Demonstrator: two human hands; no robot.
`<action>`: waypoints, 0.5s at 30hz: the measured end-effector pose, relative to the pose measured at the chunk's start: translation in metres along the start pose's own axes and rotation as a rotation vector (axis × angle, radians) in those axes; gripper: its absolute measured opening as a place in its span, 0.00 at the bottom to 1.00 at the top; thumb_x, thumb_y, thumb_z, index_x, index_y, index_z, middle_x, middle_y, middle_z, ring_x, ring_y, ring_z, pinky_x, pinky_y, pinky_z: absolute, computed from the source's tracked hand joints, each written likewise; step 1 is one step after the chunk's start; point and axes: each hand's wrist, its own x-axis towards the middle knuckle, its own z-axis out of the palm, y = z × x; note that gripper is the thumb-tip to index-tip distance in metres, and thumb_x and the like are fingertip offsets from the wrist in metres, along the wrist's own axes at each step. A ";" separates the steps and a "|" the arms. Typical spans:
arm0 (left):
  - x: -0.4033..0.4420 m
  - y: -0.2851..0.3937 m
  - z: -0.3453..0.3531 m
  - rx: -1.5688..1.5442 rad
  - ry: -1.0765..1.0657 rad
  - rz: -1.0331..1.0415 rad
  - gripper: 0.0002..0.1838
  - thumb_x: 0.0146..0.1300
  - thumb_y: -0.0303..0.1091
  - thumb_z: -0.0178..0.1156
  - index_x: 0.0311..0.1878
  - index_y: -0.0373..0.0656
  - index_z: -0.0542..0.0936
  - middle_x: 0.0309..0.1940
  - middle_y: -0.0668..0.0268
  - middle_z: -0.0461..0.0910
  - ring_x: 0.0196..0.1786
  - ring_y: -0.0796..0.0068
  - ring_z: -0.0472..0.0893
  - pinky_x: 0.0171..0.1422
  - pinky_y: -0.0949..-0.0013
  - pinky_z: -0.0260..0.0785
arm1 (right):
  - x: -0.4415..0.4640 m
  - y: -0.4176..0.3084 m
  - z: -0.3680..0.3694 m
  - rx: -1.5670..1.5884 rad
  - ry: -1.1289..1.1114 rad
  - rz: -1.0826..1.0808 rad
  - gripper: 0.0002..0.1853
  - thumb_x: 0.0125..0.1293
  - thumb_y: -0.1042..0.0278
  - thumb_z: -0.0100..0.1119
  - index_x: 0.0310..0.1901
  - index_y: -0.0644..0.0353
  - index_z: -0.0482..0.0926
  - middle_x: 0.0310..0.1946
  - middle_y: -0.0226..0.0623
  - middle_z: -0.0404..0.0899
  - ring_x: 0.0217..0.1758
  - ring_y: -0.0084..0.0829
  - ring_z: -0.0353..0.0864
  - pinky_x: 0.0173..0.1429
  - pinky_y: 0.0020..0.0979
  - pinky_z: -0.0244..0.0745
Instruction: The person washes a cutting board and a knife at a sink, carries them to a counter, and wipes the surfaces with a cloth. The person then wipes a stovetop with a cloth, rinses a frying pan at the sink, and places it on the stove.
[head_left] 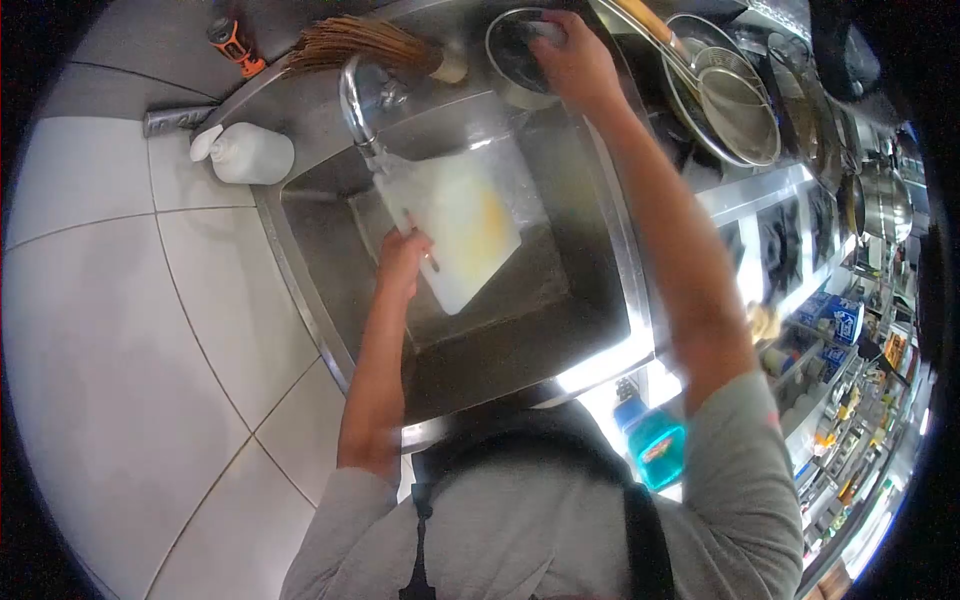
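My left hand (pixel 403 262) is closed around the edge of a white cutting board (pixel 465 215) with a yellow-orange stain. The board is tilted in the metal sink (pixel 500 350), its upper edge under the faucet (pixel 352 105), and water appears to run onto it. Short reddish-brown strips show beside the fingers; what they are is unclear. Behind the sink, my right hand (pixel 582 62) is at the rim of a round container (pixel 525 97). Its fingers are closed on a small greyish thing over the dark inside, too blurred to name.
A straw brush (pixel 365 45) lies behind the faucet. On the left are a white pump bottle (pixel 255 154) and an orange-and-black tool (pixel 235 48). Strainers (pixel 738 110) and pans stand at the right. A bottle of teal liquid (pixel 657 448) is near my right side.
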 end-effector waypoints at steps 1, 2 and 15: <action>0.009 -0.003 0.000 0.095 -0.001 0.016 0.12 0.55 0.24 0.60 0.44 0.37 0.79 0.33 0.65 0.79 0.32 0.73 0.75 0.39 0.66 0.69 | 0.004 -0.007 -0.001 0.006 -0.009 0.000 0.21 0.68 0.59 0.65 0.62 0.51 0.81 0.56 0.45 0.84 0.57 0.42 0.85 0.62 0.38 0.77; 0.019 -0.006 -0.001 0.190 -0.001 0.030 0.12 0.56 0.26 0.61 0.45 0.37 0.79 0.33 0.64 0.80 0.33 0.72 0.77 0.39 0.65 0.69 | 0.009 -0.020 -0.007 -0.195 -0.194 0.066 0.29 0.69 0.52 0.63 0.70 0.49 0.72 0.67 0.48 0.74 0.69 0.50 0.71 0.71 0.50 0.66; 0.088 -0.040 -0.039 -0.150 -0.205 0.048 0.21 0.66 0.49 0.65 0.55 0.46 0.83 0.48 0.63 0.85 0.45 0.63 0.84 0.45 0.57 0.75 | -0.114 -0.069 0.150 1.511 -0.750 0.791 0.10 0.72 0.61 0.62 0.43 0.60 0.83 0.31 0.35 0.82 0.32 0.35 0.84 0.36 0.34 0.84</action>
